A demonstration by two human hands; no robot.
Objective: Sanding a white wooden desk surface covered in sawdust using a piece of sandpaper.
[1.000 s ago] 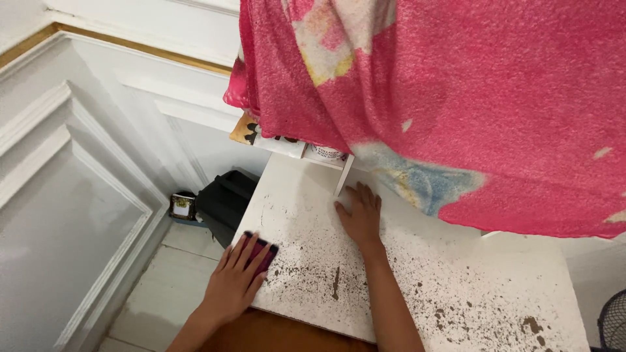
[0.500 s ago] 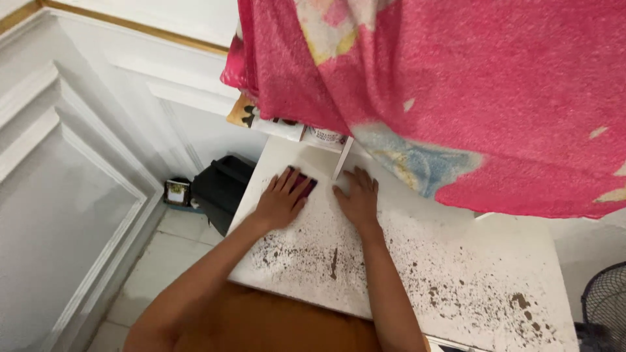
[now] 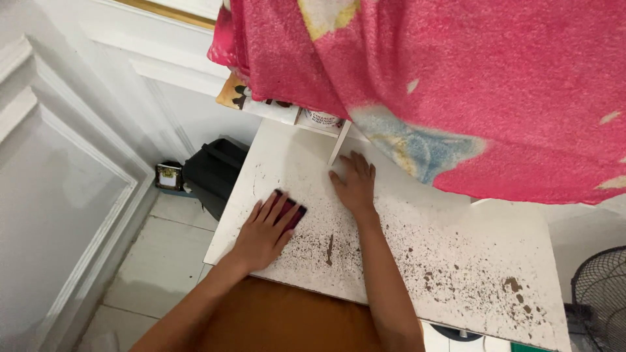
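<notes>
Head view, looking down: white tabletop (image 3: 417, 261) slanting across centre and lower right of frame, speckled with brown spots thickest toward lower right, nearly bare toward upper left. Left hand (image 3: 266, 229) lying flat at left-centre, fingers spread and pressed onto a dark maroon scrubbing pad (image 3: 291, 212), only its far edge peeking out past the fingertips, resting on the tabletop near the left edge. Half a second ago the same hand and pad further up, close beside the other hand near the far edge; now drawn back down toward the near left corner, much as a second ago, so a back-and-forth stroke over the same strip, and by the look of it the scrubbing staying in the cleaner left part while the heavy spotting at lower right lies untouched. Right hand (image 3: 355, 184) open and holding nothing, palm down with fingers slightly spread, bracing on the tabletop just above centre, unmoved across the three pictures. Pink towel (image 3: 456, 85) hanging over the upper right, hiding the far edge. Black bag (image 3: 212, 173) on the tiled floor (image 3: 156, 261) at left, against the white panelled wall (image 3: 72, 163); black fan grille (image 3: 600, 293) at the lower right edge
</notes>
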